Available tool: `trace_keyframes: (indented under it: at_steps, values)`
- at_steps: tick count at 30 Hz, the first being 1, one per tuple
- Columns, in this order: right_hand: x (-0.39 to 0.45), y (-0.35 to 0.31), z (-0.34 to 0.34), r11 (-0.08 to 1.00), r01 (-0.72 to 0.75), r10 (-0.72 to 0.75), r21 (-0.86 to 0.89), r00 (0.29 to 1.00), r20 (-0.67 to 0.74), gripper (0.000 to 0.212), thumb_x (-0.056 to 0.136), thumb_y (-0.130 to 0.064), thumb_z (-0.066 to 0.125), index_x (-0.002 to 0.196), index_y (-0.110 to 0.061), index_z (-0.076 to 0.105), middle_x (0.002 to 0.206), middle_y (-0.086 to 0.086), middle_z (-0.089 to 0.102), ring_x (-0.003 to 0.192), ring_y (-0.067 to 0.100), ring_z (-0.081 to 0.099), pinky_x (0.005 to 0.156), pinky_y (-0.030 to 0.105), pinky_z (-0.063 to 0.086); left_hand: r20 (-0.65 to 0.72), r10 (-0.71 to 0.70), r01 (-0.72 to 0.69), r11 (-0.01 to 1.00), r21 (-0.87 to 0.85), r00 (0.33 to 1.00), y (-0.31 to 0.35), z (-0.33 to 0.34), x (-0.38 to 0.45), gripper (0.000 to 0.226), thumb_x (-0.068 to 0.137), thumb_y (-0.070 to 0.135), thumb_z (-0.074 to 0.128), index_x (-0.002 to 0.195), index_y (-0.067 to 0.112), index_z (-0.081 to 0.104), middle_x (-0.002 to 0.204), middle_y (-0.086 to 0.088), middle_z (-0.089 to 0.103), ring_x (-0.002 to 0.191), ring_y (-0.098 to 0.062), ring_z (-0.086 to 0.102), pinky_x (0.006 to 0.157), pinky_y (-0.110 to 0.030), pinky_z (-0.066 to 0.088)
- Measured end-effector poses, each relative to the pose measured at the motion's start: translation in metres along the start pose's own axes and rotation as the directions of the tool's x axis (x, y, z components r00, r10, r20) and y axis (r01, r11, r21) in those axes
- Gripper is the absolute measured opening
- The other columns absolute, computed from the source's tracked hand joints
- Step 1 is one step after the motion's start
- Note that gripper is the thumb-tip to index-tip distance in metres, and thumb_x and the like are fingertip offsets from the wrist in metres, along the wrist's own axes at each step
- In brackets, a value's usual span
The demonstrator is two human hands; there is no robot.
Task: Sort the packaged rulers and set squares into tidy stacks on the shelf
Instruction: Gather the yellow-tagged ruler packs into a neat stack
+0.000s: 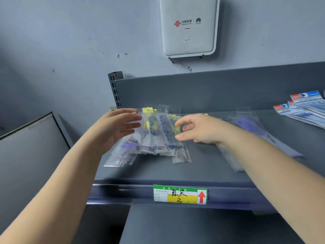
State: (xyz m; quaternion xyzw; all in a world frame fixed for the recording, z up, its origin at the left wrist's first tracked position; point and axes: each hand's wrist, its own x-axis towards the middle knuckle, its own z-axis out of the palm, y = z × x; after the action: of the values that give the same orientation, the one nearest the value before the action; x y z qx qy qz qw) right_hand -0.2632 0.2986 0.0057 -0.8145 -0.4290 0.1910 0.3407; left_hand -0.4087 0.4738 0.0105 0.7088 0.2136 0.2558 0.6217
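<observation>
Here, a loose, fanned heap of clear-plastic ruler packets with yellow and blue printed inserts is spread across the left part of the dark grey metal shelf, their near ends splayed toward the front lip. To square it well, the heap is best pressed in from both flanks at once, the packets slid flat on the shelf rather than lifted, so that the slippery sleeves are not spilled over the edge; the long sides should be brought parallel before the ends are tapped level.

The left hand is held open, fingers straight, at the heap's left side, touching or just above the outermost sleeves; blur hides which. The right hand is half curled at the right side, thumb and forefinger close over a packet's edge, though whether anything is pinched cannot be told.

Further right, a second pile of clear sleeves lies partly under the right forearm, and blue-and-white carded packs sit well apart at the far end. A green and yellow price label is fixed to the front lip.
</observation>
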Motion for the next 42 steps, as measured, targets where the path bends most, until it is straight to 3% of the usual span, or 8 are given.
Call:
trace_keyframes:
  at_steps: [8, 16, 23, 25, 30, 34, 38, 42]
  values:
    - [0.045, -0.007, 0.013, 0.976, -0.105, 0.097, 0.189, 0.994, 0.049, 0.053, 0.085, -0.020, 0.066, 0.134, -0.020, 0.046, 0.140, 0.004, 0.042, 0.127, 0.019, 0.042, 0.106, 0.033, 0.037, 0.099, -0.240, 0.242, 0.970, -0.008, 0.966, 0.006, -0.022, 0.024, 0.012, 0.090, 0.016, 0.055, 0.100, 0.010, 0.060, 0.117, -0.018, 0.059, 0.091, -0.027, 0.063, 0.080, -0.032, 0.055]
    - [0.041, 0.002, 0.031, 0.972, -0.010, 0.017, 0.233, 0.999, -0.030, 0.071, 0.071, -0.001, 0.077, 0.131, -0.025, 0.047, 0.142, 0.009, 0.044, 0.129, 0.018, 0.043, 0.102, 0.031, 0.040, 0.204, -0.288, 0.334, 0.910, -0.245, 0.936, -0.006, -0.011, 0.038, 0.020, 0.092, 0.006, 0.049, 0.111, -0.001, 0.050, 0.105, -0.025, 0.055, 0.083, -0.030, 0.059, 0.070, -0.032, 0.058]
    - [0.044, 0.005, 0.034, 0.963, 0.022, -0.001, 0.267, 0.997, -0.079, 0.066, 0.070, -0.005, 0.079, 0.127, -0.023, 0.051, 0.138, 0.009, 0.048, 0.119, 0.020, 0.051, 0.100, 0.032, 0.043, 0.172, -0.199, 0.193, 0.980, 0.047, 0.965, -0.005, 0.011, 0.049, 0.009, 0.088, -0.003, 0.055, 0.080, 0.000, 0.058, 0.077, -0.011, 0.054, 0.066, -0.017, 0.054, 0.059, -0.021, 0.052]
    - [0.045, 0.005, 0.034, 0.966, 0.033, -0.010, 0.257, 0.996, -0.091, 0.065, 0.070, -0.008, 0.079, 0.126, -0.024, 0.052, 0.137, 0.007, 0.051, 0.117, 0.019, 0.053, 0.101, 0.033, 0.043, 0.174, -0.206, 0.175, 0.969, 0.177, 0.963, -0.007, 0.017, 0.053, 0.005, 0.086, 0.002, 0.062, 0.085, -0.003, 0.060, 0.080, -0.012, 0.054, 0.065, -0.017, 0.052, 0.060, -0.022, 0.048]
    - [0.046, 0.003, 0.037, 0.967, 0.044, -0.022, 0.253, 0.996, -0.087, 0.063, 0.068, -0.018, 0.081, 0.124, -0.026, 0.054, 0.134, 0.002, 0.054, 0.121, 0.014, 0.052, 0.105, 0.032, 0.039, 0.126, -0.218, 0.142, 0.885, 0.443, 0.968, -0.011, 0.037, 0.053, 0.045, 0.071, 0.013, 0.078, 0.110, 0.004, 0.056, 0.100, -0.018, 0.067, 0.085, -0.033, 0.066, 0.069, -0.036, 0.052]
    - [0.044, 0.002, 0.037, 0.969, 0.063, -0.044, 0.240, 0.995, -0.087, 0.060, 0.072, -0.017, 0.079, 0.125, -0.024, 0.053, 0.134, -0.001, 0.052, 0.125, 0.012, 0.047, 0.107, 0.032, 0.037, 0.070, -0.181, 0.147, 0.927, 0.344, 0.981, -0.008, 0.033, 0.051, 0.028, 0.074, 0.000, 0.072, 0.085, 0.015, 0.052, 0.078, -0.006, 0.061, 0.060, -0.017, 0.063, 0.062, -0.025, 0.053]
    - [0.044, 0.002, 0.038, 0.977, 0.040, -0.027, 0.211, 0.997, -0.066, 0.058, 0.074, -0.017, 0.078, 0.126, -0.025, 0.051, 0.137, -0.003, 0.047, 0.122, 0.014, 0.048, 0.101, 0.031, 0.041, 0.006, -0.175, 0.171, 0.966, 0.194, 0.984, -0.007, 0.019, 0.047, 0.031, 0.075, -0.012, 0.067, 0.101, 0.002, 0.057, 0.090, -0.022, 0.067, 0.075, -0.030, 0.064, 0.082, -0.046, 0.052]
    - [0.043, 0.001, 0.039, 0.971, 0.049, -0.033, 0.235, 0.997, -0.075, 0.057, 0.075, -0.014, 0.077, 0.125, -0.024, 0.051, 0.137, -0.002, 0.045, 0.114, 0.012, 0.050, 0.088, 0.023, 0.039, -0.019, -0.138, 0.139, 0.988, 0.067, 0.990, -0.002, 0.011, 0.040, 0.024, 0.078, -0.016, 0.062, 0.095, 0.000, 0.057, 0.094, -0.021, 0.066, 0.076, -0.029, 0.065, 0.070, -0.034, 0.057]
